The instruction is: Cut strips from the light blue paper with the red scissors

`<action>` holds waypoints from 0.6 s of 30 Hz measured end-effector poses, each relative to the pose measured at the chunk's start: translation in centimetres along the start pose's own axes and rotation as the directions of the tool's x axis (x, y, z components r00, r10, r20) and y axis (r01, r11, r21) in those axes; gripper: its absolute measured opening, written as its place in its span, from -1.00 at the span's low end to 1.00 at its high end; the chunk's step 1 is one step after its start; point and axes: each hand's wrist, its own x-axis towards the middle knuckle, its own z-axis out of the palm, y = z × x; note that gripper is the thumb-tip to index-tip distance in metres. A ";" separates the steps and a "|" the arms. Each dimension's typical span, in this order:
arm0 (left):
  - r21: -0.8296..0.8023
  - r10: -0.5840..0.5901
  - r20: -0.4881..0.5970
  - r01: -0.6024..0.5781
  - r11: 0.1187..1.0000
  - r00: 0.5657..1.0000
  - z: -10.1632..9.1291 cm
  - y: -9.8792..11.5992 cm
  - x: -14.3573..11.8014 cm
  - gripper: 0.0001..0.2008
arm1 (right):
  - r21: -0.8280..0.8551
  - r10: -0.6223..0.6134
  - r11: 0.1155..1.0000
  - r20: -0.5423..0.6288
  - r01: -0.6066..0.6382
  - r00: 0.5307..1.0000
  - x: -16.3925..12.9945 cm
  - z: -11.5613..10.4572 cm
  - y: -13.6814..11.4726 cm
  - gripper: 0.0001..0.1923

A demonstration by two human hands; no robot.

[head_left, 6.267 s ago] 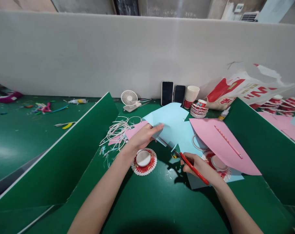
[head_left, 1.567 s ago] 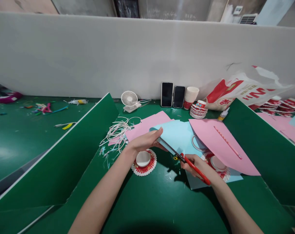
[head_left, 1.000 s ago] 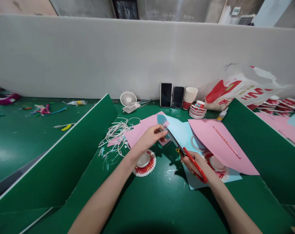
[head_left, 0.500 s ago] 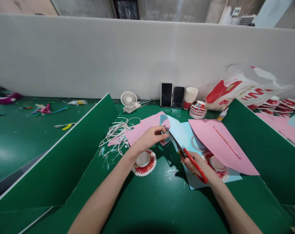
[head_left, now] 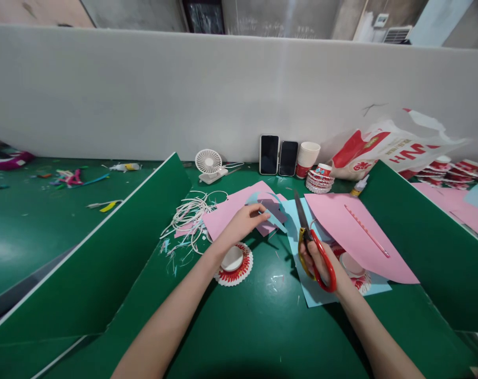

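Between the thumb and fingers of my left hand (head_left: 248, 221) is a thin, curved piece of light blue paper (head_left: 276, 217), held above pink sheets (head_left: 233, 208). My right hand (head_left: 315, 258) grips scissors (head_left: 307, 237) with red and yellow handles, fingers through the loops. The blades point up and away, apart from the blue paper. A red and white fluted paper-cup piece (head_left: 244, 268) lies below my left wrist. Another cup piece (head_left: 353, 266) sits by my right wrist, partly covered by a pink sheet (head_left: 357, 231). Light blue sheets (head_left: 307, 289) lie under my right hand.
Green panels (head_left: 144, 226) slope on both sides. White cords (head_left: 187, 216) and scraps lie left of the pink paper. A small fan (head_left: 209, 163), two phones (head_left: 269, 154), a paper cup (head_left: 307, 158), stacked cup pieces (head_left: 319, 179), a glue bottle (head_left: 359, 187) and a plastic bag (head_left: 396, 145) stand behind.
The scissors have moved away from the blue paper and swung upright toward the right. My left hand has shifted slightly left, and the paper in it now shows as a narrow curved strip.
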 end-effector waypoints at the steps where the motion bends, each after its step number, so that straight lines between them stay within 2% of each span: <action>1: 0.036 0.007 -0.005 -0.006 0.999 1.000 0.1 -0.3 0.1 -0.79 | 0.010 -0.017 1.000 -0.028 0.017 0.999 0.0 -0.1 0.1 -0.62; 3: 0.120 0.013 0.026 -0.016 0.993 1.000 0.3 -0.8 0.2 -0.80 | 0.007 -0.024 1.000 -0.072 0.025 0.997 0.1 -0.2 0.1 -0.62; 6: 0.270 0.029 0.147 -0.068 0.960 0.989 0.9 -1.4 0.1 -0.81 | -0.040 0.007 0.999 -0.105 -0.011 0.994 0.1 -0.3 0.2 -0.64; 8: 0.354 0.021 0.213 -0.097 0.930 0.977 1.1 -1.5 -0.1 -0.81 | -0.120 0.005 0.993 -0.127 -0.020 0.992 0.3 -0.4 0.3 -0.65; 10: 0.398 -0.035 0.252 -0.071 0.914 0.967 0.9 -1.3 -0.3 -0.80 | -0.237 -0.026 0.971 -0.170 -0.015 0.985 0.4 -0.4 0.3 -0.64; 13: 0.372 -0.125 0.314 -0.001 0.928 0.941 0.1 -0.2 -0.8 -0.78 | -0.426 -0.107 0.905 -0.246 -0.008 0.963 0.7 -0.5 0.4 -0.64; 16: 0.321 -0.091 0.330 -0.022 0.947 0.939 -0.7 1.2 -1.2 -0.78 | -0.587 -0.174 0.809 -0.293 -0.034 0.940 0.8 -0.5 0.6 -0.68; 18: 0.299 -0.071 0.407 -0.059 0.953 0.910 -0.8 2.0 -1.5 -0.77 | -0.664 -0.183 0.744 -0.306 -0.072 0.934 0.8 -0.6 0.8 -0.69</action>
